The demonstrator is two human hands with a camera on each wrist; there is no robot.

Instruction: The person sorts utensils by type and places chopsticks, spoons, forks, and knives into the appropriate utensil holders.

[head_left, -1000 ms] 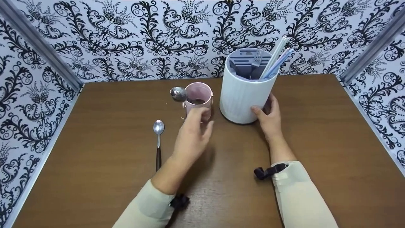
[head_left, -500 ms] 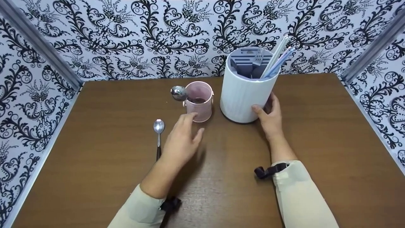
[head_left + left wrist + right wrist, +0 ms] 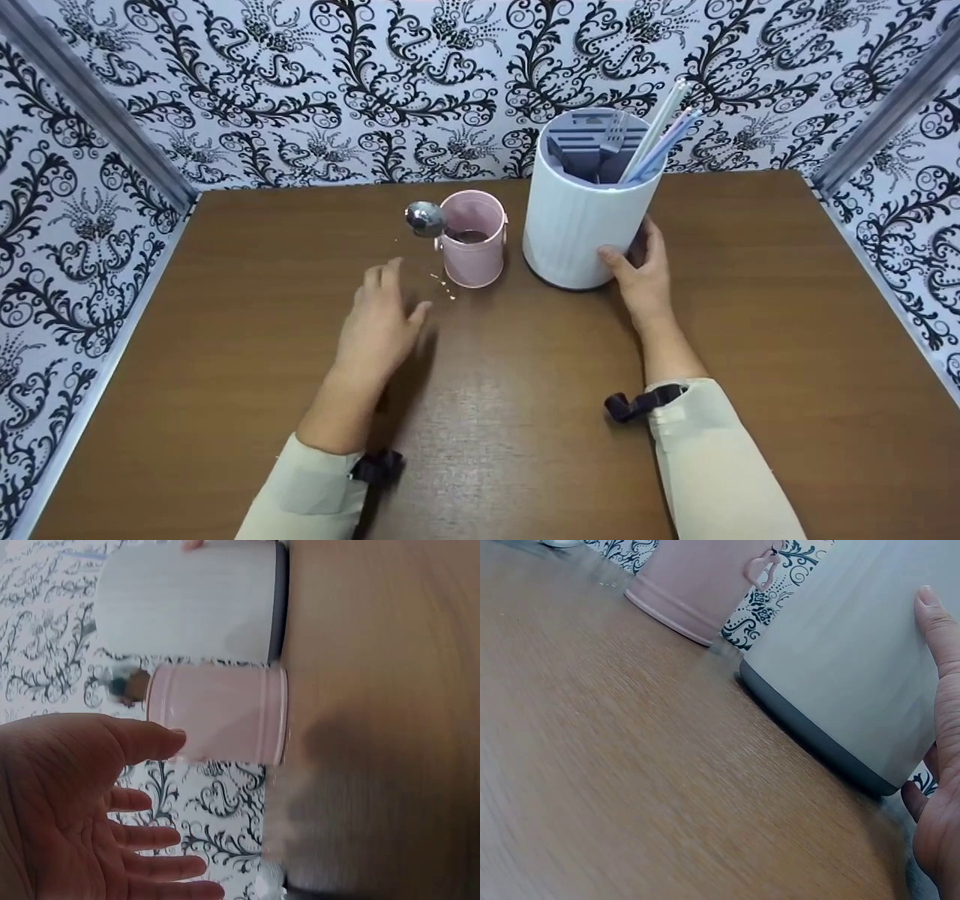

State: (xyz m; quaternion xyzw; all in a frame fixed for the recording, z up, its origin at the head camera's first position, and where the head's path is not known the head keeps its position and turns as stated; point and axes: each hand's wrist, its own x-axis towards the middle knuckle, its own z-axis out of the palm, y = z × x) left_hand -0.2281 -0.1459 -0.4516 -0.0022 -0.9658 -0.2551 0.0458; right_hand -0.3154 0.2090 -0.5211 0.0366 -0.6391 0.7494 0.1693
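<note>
My left hand (image 3: 377,326) hovers over the table left of the small pink bucket (image 3: 474,262), its fingers extended and holding nothing. A spoon on the table is covered by this hand in the head view; its blurred bowl (image 3: 268,881) shows low in the left wrist view. A metal spoon (image 3: 425,219) leans out of the pink bucket over its left rim. My right hand (image 3: 646,289) grips the lower right side of a tall white utensil holder (image 3: 581,232), thumb in front and fingers behind. The holder stands upright with a fork (image 3: 613,135) and chopsticks (image 3: 660,135) inside.
Small pale crumbs (image 3: 444,285) lie on the brown wooden table (image 3: 525,420) by the bucket. A patterned wall (image 3: 300,112) rises along the table's back edge, with further patterned panels at both sides.
My left hand has moved away from the pink bucket, leftward over the spoon on the table, which it now covers. My right hand stays on the utensil holder.
</note>
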